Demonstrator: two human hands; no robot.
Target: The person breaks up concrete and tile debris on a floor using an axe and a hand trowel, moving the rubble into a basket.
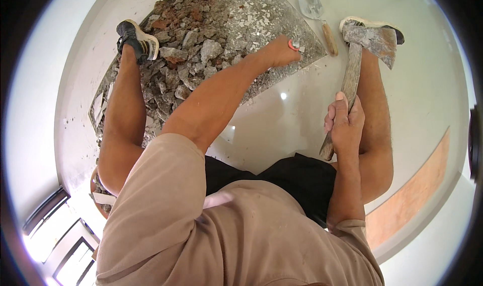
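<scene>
My right hand (pixel 347 120) is wrapped round the worn wooden handle of an axe (pixel 353 74). Its broad, grey, stained head is raised in front of my right shoe. My left arm reaches forward over the broken floor patch (pixel 251 21), and my left hand (pixel 283 52) is closed low over its right corner. From that fist shows a small tool with an orange-red end (pixel 294 45); most of it is hidden, so its exact kind cannot be told. White chips and grey dust lie around the fist.
Broken concrete lumps (pixel 196 49) and reddish rubble (pixel 176 9) fill the patch's left side. A trowel (pixel 310 4) with a wooden handle lies on the pale glossy floor (pixel 271 115) beyond the patch's right edge. My left shoe (pixel 136 42) is beside the rubble.
</scene>
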